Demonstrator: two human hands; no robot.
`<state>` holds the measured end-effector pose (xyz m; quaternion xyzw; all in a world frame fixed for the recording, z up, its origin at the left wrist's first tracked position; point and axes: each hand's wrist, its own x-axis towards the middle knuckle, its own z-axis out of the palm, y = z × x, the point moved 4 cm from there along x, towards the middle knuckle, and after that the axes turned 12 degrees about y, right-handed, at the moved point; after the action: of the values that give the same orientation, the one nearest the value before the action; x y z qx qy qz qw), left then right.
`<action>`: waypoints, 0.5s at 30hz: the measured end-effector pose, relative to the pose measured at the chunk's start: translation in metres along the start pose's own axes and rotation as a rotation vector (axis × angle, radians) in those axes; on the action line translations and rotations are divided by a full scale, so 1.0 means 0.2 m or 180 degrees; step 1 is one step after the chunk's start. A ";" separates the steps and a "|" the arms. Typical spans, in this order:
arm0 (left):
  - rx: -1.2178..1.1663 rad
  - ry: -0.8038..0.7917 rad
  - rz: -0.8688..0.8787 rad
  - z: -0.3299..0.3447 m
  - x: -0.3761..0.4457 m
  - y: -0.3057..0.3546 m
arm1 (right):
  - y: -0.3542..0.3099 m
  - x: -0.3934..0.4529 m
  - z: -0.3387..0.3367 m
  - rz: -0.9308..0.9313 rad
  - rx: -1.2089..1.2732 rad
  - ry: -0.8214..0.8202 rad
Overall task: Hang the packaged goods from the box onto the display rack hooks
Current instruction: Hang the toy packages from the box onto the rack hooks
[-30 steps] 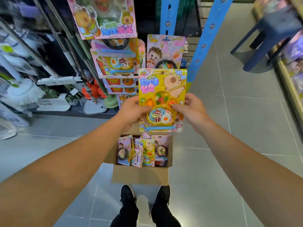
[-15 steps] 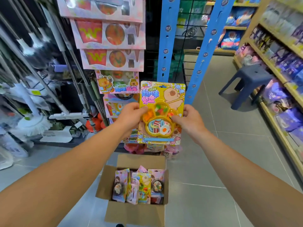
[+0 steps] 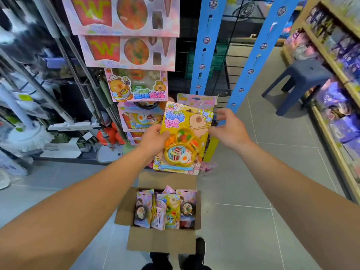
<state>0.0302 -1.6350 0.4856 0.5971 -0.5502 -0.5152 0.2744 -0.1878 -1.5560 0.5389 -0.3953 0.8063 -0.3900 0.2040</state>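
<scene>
The yellow pack was held by both hands a sec ago, but now it is gripped only by the left hand, w/ the right hand let go, fingers spread and loosely bent, holding nothing, just beside the pack's right edge. The pack is tipped, up in front of the rack, so it is prob. about to be hung. Hung packs crowd the left; open floor is on the right, & the box sits below w/ more packs.

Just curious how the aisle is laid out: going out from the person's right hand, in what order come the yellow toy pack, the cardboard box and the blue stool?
From the right hand:
1. Yellow toy pack, just left of it.
2. Cardboard box, below on the floor.
3. Blue stool, up the aisle, right.
</scene>
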 end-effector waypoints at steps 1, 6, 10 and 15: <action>-0.0012 0.0063 -0.0024 0.01 0.01 -0.01 | 0.00 0.03 0.02 -0.0114 -0.0084 -0.0005; -0.0254 0.0416 -0.0137 0.10 0.06 0.00 | 0.03 0.16 0.09 -0.0464 -0.0485 -0.0128; -0.0537 0.0604 -0.0283 0.18 0.04 0.00 | 0.06 0.22 0.09 -0.0672 -0.0598 -0.0215; -0.0733 0.0711 -0.0051 0.21 0.06 0.08 | -0.05 0.33 0.02 -0.1252 -0.0678 0.0034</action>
<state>-0.0158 -1.6400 0.4837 0.6196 -0.4487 -0.5075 0.3964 -0.2193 -1.6139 0.5431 -0.5621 0.7513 -0.3371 0.0767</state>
